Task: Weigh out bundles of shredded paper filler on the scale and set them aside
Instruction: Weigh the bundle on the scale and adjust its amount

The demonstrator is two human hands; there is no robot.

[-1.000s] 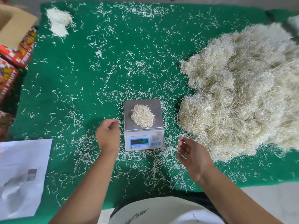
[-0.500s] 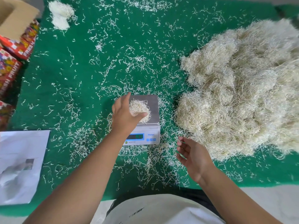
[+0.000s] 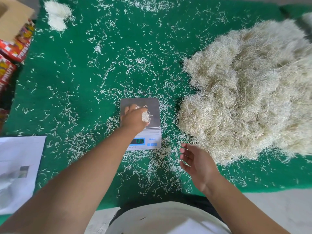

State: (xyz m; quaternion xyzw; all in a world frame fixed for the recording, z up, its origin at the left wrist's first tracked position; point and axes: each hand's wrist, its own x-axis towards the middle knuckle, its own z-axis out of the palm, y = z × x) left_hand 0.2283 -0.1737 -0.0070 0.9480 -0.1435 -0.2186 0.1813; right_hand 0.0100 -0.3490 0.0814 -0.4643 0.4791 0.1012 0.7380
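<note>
Fingers of the left hand (image 3: 133,118) curl round a small bundle (image 3: 146,116) of shredded paper, gripping it just above the steel plate of the scale (image 3: 154,114); strands stick out past the knuckles; whether the bundle touches the plate cannot be told, since the hand covers it. The scale's display (image 3: 137,141) is lit, its digits blurred, with the forearm crossing its left edge. The right hand (image 3: 196,162) hovers near the scale's front right corner, palm turned inward, fingers loosely spread and holding nothing. Just beside that hand, to the right of the scale, lies the big pile (image 3: 249,92) of shredded paper, its near edge close to the scale but apart from it. All this sits on a green mat (image 3: 76,73) strewn with loose shreds. At the mat's far left corner rest two small white heaps (image 3: 56,14); at the left edge stand printed cartons (image 3: 11,49); a white sheet (image 3: 18,173) lies at the near left.
</note>
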